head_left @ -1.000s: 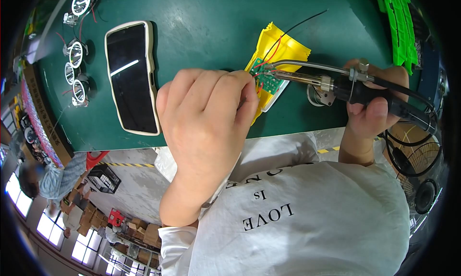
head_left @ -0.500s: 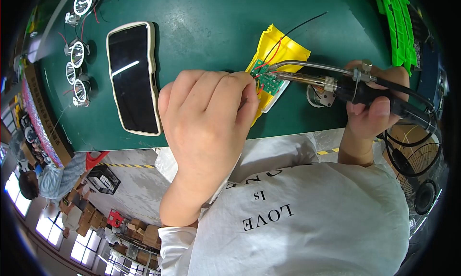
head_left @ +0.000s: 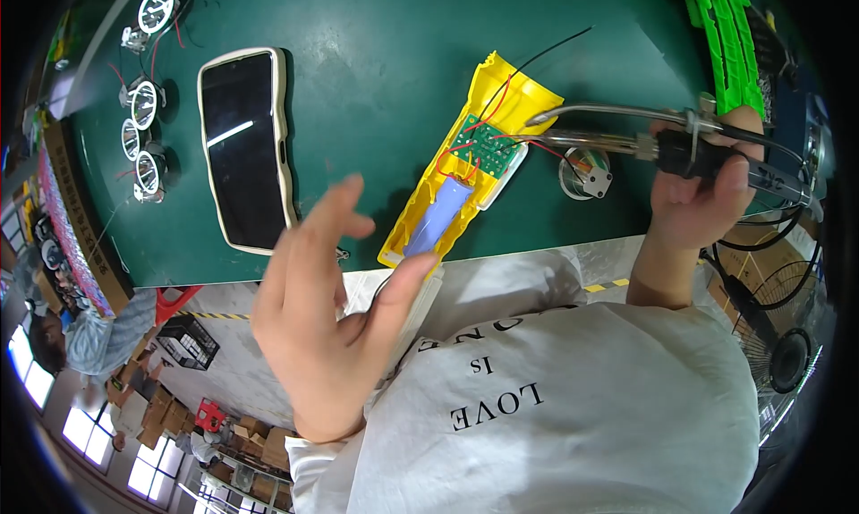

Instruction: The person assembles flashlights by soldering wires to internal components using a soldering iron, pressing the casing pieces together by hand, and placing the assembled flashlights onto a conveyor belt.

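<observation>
My right hand point(head_left: 702, 187) is closed round the black handle of a soldering iron point(head_left: 658, 147), which has a thin metal side tube. The iron's tip points left at a green circuit board point(head_left: 483, 145) in a yellow plastic casing half point(head_left: 523, 89). Red and black wires rise from the board. Below it in the casing lies a purple cylindrical battery point(head_left: 438, 217). My left hand point(head_left: 327, 313) has its fingers spread, thumb close to the casing's lower end; whether it touches is unclear. Right of the casing sits a round lamp reflector point(head_left: 586, 174), joined by a red wire.
A phone point(head_left: 246, 147) in a pale case lies left on the green table point(head_left: 376, 76). Several ring-shaped lamp reflectors point(head_left: 145, 104) with wires are at the far left. Green plastic parts point(head_left: 729, 49) lie at the upper right. A fan point(head_left: 787, 357) stands beyond the right arm.
My left hand has let go near the board and moved down-left, fingers opening, uncovering the battery and lower casing. The iron's tip has shifted slightly right. The casing has moved slightly left.
</observation>
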A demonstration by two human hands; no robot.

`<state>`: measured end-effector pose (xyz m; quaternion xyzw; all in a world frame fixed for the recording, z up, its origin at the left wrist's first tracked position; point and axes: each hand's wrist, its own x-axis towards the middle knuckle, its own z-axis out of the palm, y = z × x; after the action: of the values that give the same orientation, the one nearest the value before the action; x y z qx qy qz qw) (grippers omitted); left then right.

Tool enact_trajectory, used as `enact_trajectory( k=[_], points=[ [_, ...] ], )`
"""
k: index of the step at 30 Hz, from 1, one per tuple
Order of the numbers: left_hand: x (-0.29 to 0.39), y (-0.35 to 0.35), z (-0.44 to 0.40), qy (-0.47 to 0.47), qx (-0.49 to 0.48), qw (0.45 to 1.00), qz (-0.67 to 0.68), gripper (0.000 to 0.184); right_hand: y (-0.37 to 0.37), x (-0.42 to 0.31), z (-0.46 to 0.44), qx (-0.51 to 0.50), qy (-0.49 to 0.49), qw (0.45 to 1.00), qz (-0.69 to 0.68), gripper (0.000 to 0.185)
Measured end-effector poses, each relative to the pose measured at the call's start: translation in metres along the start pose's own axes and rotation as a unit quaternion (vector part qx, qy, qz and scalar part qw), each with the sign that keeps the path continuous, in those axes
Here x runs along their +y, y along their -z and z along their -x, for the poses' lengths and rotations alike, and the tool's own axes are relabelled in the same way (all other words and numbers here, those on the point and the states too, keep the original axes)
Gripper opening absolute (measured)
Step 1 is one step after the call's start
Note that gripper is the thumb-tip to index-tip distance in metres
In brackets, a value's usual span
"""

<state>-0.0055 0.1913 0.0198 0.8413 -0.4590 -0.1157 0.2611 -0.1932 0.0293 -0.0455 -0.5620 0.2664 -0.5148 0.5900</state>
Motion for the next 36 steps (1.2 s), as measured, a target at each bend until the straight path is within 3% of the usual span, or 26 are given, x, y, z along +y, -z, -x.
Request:
enact_trajectory(
  k=[1, 3, 4, 6, 8, 10, 11, 16, 18, 19, 26, 31, 36],
  points=[
    [0.002, 0.008, 0.002, 0.041, -0.069, 0.994, 0.073, 0.037, 0.005, -0.002, 0.000, 0.023, -0.006, 0.998, 0.055, 0.029],
    [-0.005, 0.019, 0.004, 0.122, -0.199, 0.954, 0.189, 0.021, 0.008, -0.010, -0.005, -0.017, -0.016, 0.999, 0.021, 0.028],
    [-0.008, 0.014, 0.007, 0.122, -0.197, 0.954, 0.190, 0.021, 0.010, -0.013, -0.006, -0.055, -0.026, 0.998, -0.012, 0.027],
    [-0.017, -0.004, 0.012, 0.132, -0.117, 0.892, 0.417, 0.013, 0.012, -0.016, -0.007, -0.055, -0.031, 0.998, -0.021, 0.025],
    [-0.019, -0.008, 0.007, 0.095, -0.139, 0.896, 0.410, 0.012, 0.012, -0.017, -0.007, -0.048, -0.029, 0.998, -0.001, 0.025],
    [-0.012, -0.016, 0.003, 0.158, -0.080, 0.824, 0.539, 0.016, 0.006, -0.017, -0.006, -0.036, -0.014, 0.999, 0.003, 0.028],
    [-0.015, -0.023, 0.003, 0.112, -0.071, 0.823, 0.553, 0.020, 0.004, -0.016, -0.006, -0.023, 0.001, 1.000, 0.006, 0.031],
    [-0.014, -0.031, 0.001, 0.050, -0.098, 0.884, 0.454, 0.012, 0.007, -0.021, -0.004, -0.047, -0.022, 0.999, 0.014, 0.029],
    [-0.013, -0.032, -0.005, -0.119, -0.061, 0.970, 0.202, 0.011, 0.005, -0.024, -0.004, -0.056, -0.042, 0.997, 0.034, 0.028],
    [-0.010, -0.035, -0.007, -0.136, -0.046, 0.977, 0.155, 0.013, 0.001, -0.026, -0.004, -0.051, -0.028, 0.996, 0.064, 0.030],
    [-0.007, -0.044, -0.013, -0.192, -0.042, 0.980, 0.040, 0.014, -0.016, -0.034, -0.003, -0.075, 0.032, 0.978, 0.192, 0.034],
    [-0.007, -0.047, -0.013, -0.181, -0.033, 0.982, 0.037, 0.014, -0.018, -0.033, -0.004, -0.082, 0.010, 0.988, 0.128, 0.021],
    [-0.007, -0.046, -0.013, -0.176, -0.039, 0.983, 0.037, 0.014, -0.017, -0.031, -0.005, -0.084, 0.018, 0.985, 0.148, 0.021]
  ],
)
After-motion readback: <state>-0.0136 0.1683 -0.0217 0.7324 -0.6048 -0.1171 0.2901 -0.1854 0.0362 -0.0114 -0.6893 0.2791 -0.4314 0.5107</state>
